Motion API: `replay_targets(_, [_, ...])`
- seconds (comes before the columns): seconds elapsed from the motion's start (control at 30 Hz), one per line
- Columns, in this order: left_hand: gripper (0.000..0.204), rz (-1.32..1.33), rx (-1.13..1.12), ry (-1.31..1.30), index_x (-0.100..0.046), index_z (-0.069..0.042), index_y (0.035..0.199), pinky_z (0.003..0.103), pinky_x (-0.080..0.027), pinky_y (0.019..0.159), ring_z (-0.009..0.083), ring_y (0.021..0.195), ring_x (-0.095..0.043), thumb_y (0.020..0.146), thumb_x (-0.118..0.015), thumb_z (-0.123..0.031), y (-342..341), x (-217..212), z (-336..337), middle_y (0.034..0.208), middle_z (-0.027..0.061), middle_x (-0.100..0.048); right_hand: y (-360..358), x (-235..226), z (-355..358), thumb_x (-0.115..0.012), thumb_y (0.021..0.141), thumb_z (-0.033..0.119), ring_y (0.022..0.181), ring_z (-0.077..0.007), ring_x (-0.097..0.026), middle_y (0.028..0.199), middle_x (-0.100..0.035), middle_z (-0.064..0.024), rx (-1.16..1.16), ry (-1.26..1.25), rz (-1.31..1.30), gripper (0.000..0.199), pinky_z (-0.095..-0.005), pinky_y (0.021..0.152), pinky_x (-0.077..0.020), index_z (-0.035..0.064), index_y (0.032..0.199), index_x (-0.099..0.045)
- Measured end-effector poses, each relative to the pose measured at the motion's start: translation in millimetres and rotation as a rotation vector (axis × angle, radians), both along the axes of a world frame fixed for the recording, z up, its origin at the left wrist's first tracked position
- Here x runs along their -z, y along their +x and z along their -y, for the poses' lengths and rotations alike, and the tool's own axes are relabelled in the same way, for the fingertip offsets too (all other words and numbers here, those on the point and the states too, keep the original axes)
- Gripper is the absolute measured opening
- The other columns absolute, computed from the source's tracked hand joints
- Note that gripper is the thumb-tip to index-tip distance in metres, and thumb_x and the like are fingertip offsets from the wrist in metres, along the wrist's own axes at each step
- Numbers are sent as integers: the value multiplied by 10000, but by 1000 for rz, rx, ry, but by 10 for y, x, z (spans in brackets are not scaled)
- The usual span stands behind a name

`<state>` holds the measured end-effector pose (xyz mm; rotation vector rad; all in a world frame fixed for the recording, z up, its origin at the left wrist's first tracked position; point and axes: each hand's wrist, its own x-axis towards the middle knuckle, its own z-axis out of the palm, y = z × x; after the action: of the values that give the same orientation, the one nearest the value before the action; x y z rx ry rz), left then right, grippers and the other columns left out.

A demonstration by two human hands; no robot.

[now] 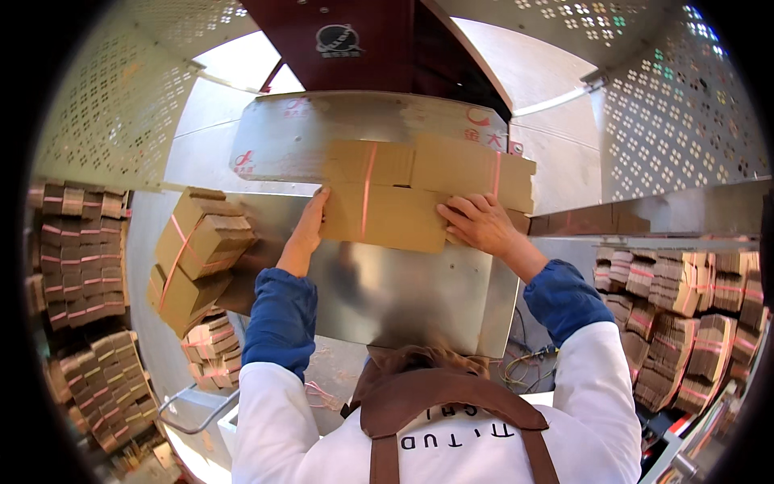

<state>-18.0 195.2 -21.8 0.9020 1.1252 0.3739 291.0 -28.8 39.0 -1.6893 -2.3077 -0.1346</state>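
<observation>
A bundle of folded-flat brown cardboard [395,214] with a pink strap around it lies on the metal machine table [387,278] in front of me. My left hand [308,226] grips its left edge, the fingers mostly hidden behind that edge. On the right end, my right hand [484,227] presses with bent fingers, its thumb low on the edge. A second strapped piece of cardboard [459,165] lies at the far right, against the first. Whether the two are joined cannot be made out.
Strapped cardboard bundles [201,250] lean at the table's left. Taller stacks stand on the floor at left [85,258] and right [685,323]. A dark red machine column [347,56] rises behind the table, between perforated metal panels [685,113]. Loose wires [524,367] hang at lower right.
</observation>
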Motion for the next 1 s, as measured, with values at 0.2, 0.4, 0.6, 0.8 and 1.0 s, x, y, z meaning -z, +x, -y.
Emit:
replay_targets(0.2, [524,86,-34,10,-515,-86,1310,316,-451,904,163,1091,-561,951,-539,-467,7,-25,3,1198,34,-597,-150,2,3,-664,824,330,1074,-200,-472,1197,-502,11,86,2,31,459,-372,866,-404,180,1248,-569])
replay_targets(0.4, [521,72,-31,-13,-529,-65,1291,311,-452,902,159,1095,-559,931,-595,-435,49,-62,-48,1195,44,-598,-164,33,-15,-696,784,375,1048,-208,-482,1198,-520,12,106,-1,-8,512,-389,852,-409,197,1252,-585])
replay_targets(0.6, [568,17,-36,-72,-532,-55,1285,311,-451,889,156,1065,-560,891,-647,-447,72,-6,-97,1175,45,-605,-154,30,-26,-695,782,396,1037,-210,-488,1200,-530,10,108,-30,-8,523,-394,834,-409,190,1251,-590])
replay_targets(0.8, [567,-13,-83,-64,-539,-50,1280,312,-444,890,163,1052,-564,885,-653,-441,126,-30,-67,1165,54,-615,-139,13,-37,-681,797,390,1037,-223,-494,1193,-546,-4,114,-65,-17,509,-399,849,-406,184,1254,-588])
replay_targets(1.0, [563,-46,-87,19,-555,-33,1273,312,-440,909,172,1072,-569,893,-636,-441,188,-50,-68,1178,71,-622,-112,57,-73,-661,812,383,1054,-234,-486,1194,-543,-16,108,-48,-14,489,-409,867,-403,173,1248,-590])
